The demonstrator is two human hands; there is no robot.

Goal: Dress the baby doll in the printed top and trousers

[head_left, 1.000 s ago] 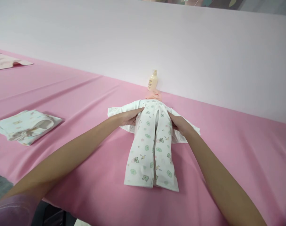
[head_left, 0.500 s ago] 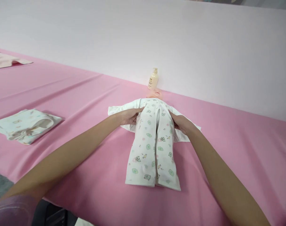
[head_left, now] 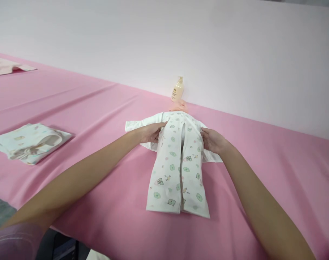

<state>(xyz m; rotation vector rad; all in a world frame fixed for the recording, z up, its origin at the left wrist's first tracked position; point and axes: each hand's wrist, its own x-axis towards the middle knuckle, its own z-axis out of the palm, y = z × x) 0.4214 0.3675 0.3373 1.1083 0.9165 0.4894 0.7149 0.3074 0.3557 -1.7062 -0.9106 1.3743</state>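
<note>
A white baby garment (head_left: 171, 169) printed with small green and pink animals lies over a baby doll, its trouser legs towards me and its sleeves spread sideways. Above the neckline shows the doll's pinkish head (head_left: 180, 105); its body is hidden under the cloth. At the garment's left side, below the sleeve, my left hand (head_left: 153, 133) is closed on the cloth at its waist, some fingertips hidden. My right hand (head_left: 213, 140) pinches the opposite side at about the same height. A slit runs down the garment's middle, between the legs.
Pink cloth (head_left: 105, 202) with wrinkles covers the table. A pump bottle (head_left: 177, 89) stands behind the doll's head, near the white wall (head_left: 235, 65). Folded printed baby clothing (head_left: 31, 142) lies at the left, and a pale pink cloth (head_left: 9, 66) at the far left.
My right hand has shifted slightly outward and turned, showing more of its fingers at the garment's edge. My left hand stays in nearly the same place. The view has shifted slightly.
</note>
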